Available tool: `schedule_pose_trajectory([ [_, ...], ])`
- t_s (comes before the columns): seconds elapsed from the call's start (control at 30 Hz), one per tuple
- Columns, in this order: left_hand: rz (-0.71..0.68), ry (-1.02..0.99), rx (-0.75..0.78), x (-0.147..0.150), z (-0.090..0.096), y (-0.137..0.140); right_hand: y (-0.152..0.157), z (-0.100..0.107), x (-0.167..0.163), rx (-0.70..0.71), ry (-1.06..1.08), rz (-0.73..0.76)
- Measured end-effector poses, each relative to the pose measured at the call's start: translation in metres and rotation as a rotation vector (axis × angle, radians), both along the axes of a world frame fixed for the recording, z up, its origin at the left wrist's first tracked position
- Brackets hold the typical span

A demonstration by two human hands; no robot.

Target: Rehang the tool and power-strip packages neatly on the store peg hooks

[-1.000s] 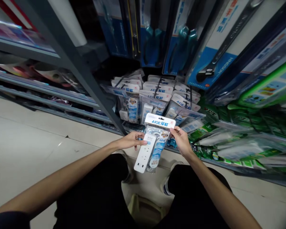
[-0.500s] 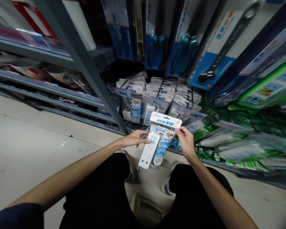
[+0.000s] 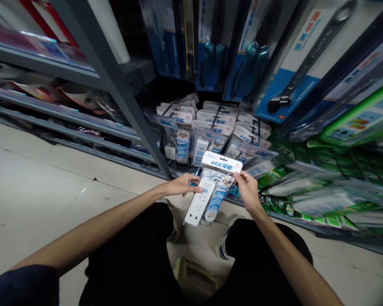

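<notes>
A packaged power strip (image 3: 200,203) with a white and blue header card is held between my two hands, above the floor in front of the shelf. My left hand (image 3: 185,184) grips the left edge of the clear bag, its fingertips by the top of the white strip. On the bag's upper right edge, just below the card, my right hand (image 3: 246,187) pinches the plastic between thumb and fingers. Just behind hang several similar power strip packs (image 3: 214,127) in rows on hooks.
Carded pliers (image 3: 210,59) and an adjustable wrench (image 3: 293,85) hang above. Green-labelled packs (image 3: 332,195) fill the right side. A grey shelf post (image 3: 115,80) stands at left, beside shelves with cups (image 3: 78,95). Between my feet sits a yellowish-green stool or bin (image 3: 194,272).
Almost nothing has moved. The view has shifted slightly, and both hands still hold the power strip pack in nearly the same place.
</notes>
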State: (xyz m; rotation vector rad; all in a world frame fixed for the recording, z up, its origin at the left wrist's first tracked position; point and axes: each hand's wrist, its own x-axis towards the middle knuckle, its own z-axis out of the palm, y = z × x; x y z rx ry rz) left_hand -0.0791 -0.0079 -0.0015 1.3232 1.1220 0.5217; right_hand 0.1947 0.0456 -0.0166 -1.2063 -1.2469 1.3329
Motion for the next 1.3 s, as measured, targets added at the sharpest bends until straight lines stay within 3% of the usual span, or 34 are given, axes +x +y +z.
schedule_pose_trajectory([
  [0.3,-0.036,0.022,-0.020,0.001,-0.006,-0.003,-0.005,0.004,-0.007,-0.082,-0.050,0.014],
  [1.3,-0.031,0.022,-0.026,0.001,-0.007,0.001,-0.008,0.010,-0.006,-0.033,-0.060,-0.027],
])
